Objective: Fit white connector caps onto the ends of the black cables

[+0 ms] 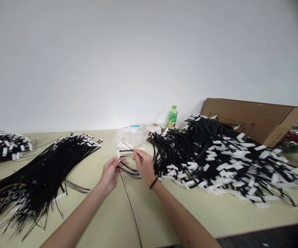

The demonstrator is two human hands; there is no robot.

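My left hand [110, 171] is closed around a white connector [119, 154] from which several thin black wires run. Fingers and thumb of my right hand [144, 164] pinch a thin black wire [127, 146] just right of that connector. More black wires [128, 169] loop between the two hands. One long black wire [129, 199] hangs from my left hand down to the table's front edge. How the pinched wire meets the connector is too small to tell.
A large heap of black cables with white connectors [216, 162] lies right, before a cardboard box [249, 119]. Bundled black wires [53, 165] lie left, with another bundle [1, 146] beyond. A clear plastic bag [132, 135] and green-capped bottle [172, 117] stand by the wall.
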